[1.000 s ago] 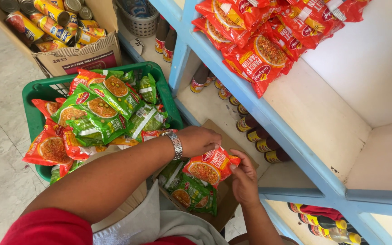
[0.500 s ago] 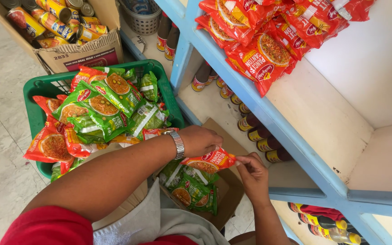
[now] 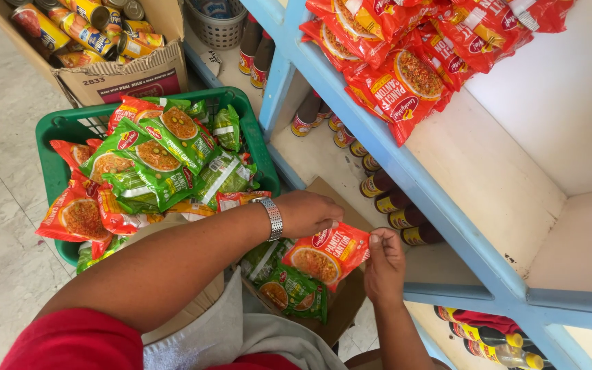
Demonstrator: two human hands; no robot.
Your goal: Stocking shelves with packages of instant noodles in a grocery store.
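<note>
My left hand (image 3: 307,214), steel watch at the wrist: fingers pinched on the top edge of an orange noodle packet (image 3: 325,254). My right hand (image 3: 385,264): thumb and fingers pinched on the same packet's right corner. Packet held between both hands, above an open cardboard box (image 3: 340,312).

Beneath it: green noodle packets (image 3: 289,288), partly covered by the packet and my forearm; count unclear.

Left: green plastic basket (image 3: 59,181) heaped with green and orange packets, its near edge hidden by my arm.

Upper left: cardboard carton of cans (image 3: 97,41), cut off by the frame.

Right: blue-edged shelf (image 3: 447,212); red noodle packets (image 3: 412,62) above, top cropped; dark bottles (image 3: 385,199) below, mostly in shadow.
</note>
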